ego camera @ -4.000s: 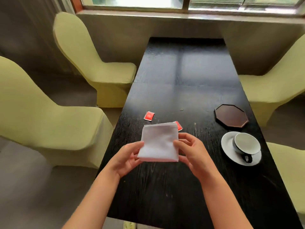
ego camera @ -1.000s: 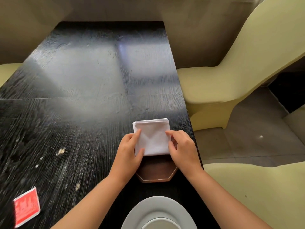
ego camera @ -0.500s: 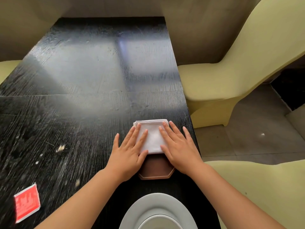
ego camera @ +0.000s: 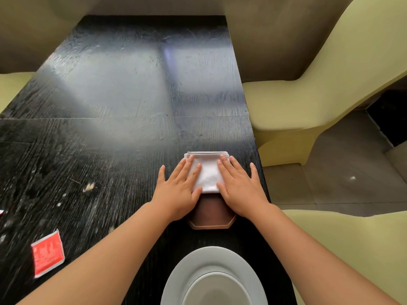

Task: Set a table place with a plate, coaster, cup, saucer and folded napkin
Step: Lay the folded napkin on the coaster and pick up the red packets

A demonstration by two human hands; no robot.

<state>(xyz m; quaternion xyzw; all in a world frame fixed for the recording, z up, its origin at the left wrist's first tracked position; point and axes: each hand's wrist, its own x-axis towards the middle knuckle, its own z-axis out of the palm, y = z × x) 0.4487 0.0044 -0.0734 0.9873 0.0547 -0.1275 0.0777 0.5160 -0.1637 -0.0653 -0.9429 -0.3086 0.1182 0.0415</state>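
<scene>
A long black wood-grain table (ego camera: 123, 102) runs away toward a beige wall, with pale yellow-green covered chairs (ego camera: 312, 89) along its right side. The landmark is the brown octagonal coaster (ego camera: 211, 216) near the table's right edge. A second ago the folded white cloth napkin (ego camera: 208, 172) was pinched at its sides by the fingertips over the coaster; now it lies down, its near edge overlapping the coaster's far part and the rest reaching onto the table beyond. Both hands have gone flat: the left hand (ego camera: 178, 188) presses the napkin's left half, the right hand (ego camera: 239, 186) its right half, fingers spread and straight, gripping nothing. They look to be smoothing it rather than holding it. On the near side of the coaster sits the round grey saucer (ego camera: 176, 280) with the grey cup (ego camera: 211, 289) on it, cut off by the frame. Far to the coaster's left lies a small red packet (ego camera: 47, 253). I'd say the napkin is as good as placed; no plate is in sight.
</scene>
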